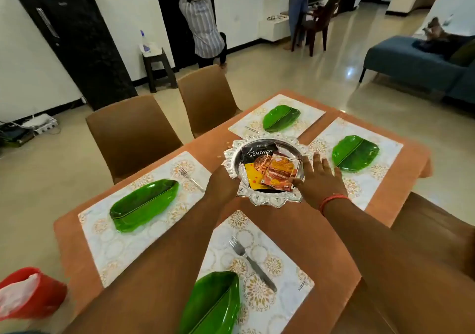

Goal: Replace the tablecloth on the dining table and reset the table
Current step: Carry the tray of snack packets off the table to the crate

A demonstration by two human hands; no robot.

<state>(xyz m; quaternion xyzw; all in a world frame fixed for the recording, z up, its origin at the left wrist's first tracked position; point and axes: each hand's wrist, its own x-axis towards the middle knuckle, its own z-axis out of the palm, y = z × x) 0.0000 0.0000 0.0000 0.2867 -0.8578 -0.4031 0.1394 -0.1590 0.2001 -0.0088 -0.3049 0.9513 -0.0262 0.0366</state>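
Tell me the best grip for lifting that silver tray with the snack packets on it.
Probably two hands on opposite sides of the scalloped rim of the silver tray, coming in low from left and right. It lies flat and wide with loose snack packets inside, so a level lift suits. The left hand and right hand are already at those sides.

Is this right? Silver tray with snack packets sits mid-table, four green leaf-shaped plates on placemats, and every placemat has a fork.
Not quite. The head view shows forks beside only two plates: the near green leaf-shaped plate has a metal fork, and the left one a second fork. The right placemat shows none. The ornate silver tray with packets does sit mid-table, among four plates.
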